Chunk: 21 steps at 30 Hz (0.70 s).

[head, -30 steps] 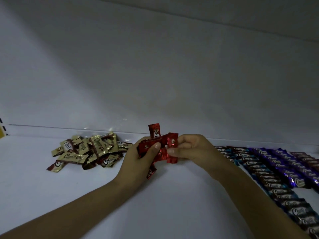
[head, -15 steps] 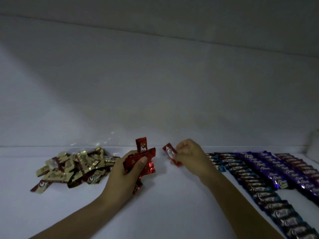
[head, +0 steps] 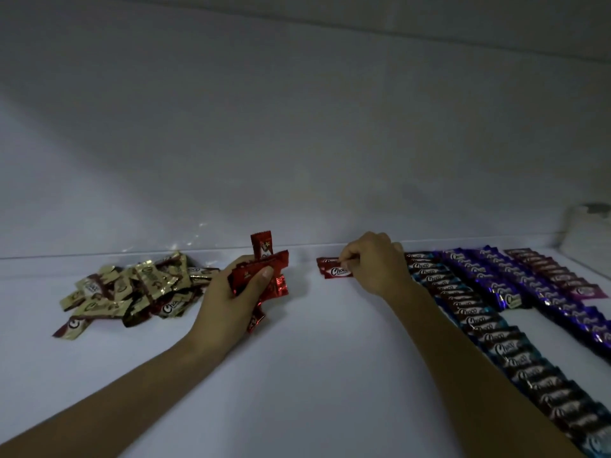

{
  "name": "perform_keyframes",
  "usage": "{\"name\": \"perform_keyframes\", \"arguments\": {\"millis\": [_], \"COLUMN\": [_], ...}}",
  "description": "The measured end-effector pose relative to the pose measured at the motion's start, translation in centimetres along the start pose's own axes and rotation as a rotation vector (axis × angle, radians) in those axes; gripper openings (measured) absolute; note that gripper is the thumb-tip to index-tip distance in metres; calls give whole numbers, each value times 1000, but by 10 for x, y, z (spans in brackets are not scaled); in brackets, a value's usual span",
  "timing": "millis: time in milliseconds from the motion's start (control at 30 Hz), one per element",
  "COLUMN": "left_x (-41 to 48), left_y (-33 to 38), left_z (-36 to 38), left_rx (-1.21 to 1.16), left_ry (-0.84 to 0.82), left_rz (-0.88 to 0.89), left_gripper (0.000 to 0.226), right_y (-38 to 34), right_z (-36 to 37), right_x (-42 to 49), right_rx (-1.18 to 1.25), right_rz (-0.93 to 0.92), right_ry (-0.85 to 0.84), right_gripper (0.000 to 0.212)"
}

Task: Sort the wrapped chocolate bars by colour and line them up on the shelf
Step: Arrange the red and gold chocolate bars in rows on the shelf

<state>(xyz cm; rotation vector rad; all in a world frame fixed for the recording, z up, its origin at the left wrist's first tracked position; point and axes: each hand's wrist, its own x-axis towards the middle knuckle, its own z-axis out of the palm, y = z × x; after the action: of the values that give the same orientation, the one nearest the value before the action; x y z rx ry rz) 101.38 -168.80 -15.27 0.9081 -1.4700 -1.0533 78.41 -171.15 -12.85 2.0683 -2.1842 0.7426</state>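
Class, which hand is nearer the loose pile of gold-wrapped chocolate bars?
Left. The left hand, gripping red foil-wrapped bars, sits just right of the gold-wrapped pile; the right hand, pinching one red bar, is farther right.

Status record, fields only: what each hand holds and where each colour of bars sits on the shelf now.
left hand: grips a bunch of red foil-wrapped chocolate bars
right hand: pinches one red wrapped bar lying on the white shelf near the back
gold wrapped bars: loose pile, far left
blue wrapped bars: lined row right of the right hand
purple wrapped bars: lined rows farther right
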Motion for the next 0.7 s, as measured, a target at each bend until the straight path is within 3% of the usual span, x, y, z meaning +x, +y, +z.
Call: {"name": "perform_keyframes", "arguments": {"millis": [200, 467, 633, 700], "left_x": [0, 5, 4, 5], "left_y": [0, -5, -4, -4], "left_z": [0, -1, -1, -1], "left_rx": [9, 110, 151, 214], "left_ry": [-4, -68, -41, -67], "left_rz": [26, 78, 66, 46], "left_gripper": [10, 12, 14, 13], "right_y": [-5, -6, -7, -5], "right_z": [9, 12, 2, -2], "right_x": [3, 2, -3, -8], "right_rx": [-187, -178, -36, -94], "right_rz": [-75, -83, 12, -3], "right_ry": [-12, 31, 80, 36], "right_gripper": [19, 15, 25, 27]}}
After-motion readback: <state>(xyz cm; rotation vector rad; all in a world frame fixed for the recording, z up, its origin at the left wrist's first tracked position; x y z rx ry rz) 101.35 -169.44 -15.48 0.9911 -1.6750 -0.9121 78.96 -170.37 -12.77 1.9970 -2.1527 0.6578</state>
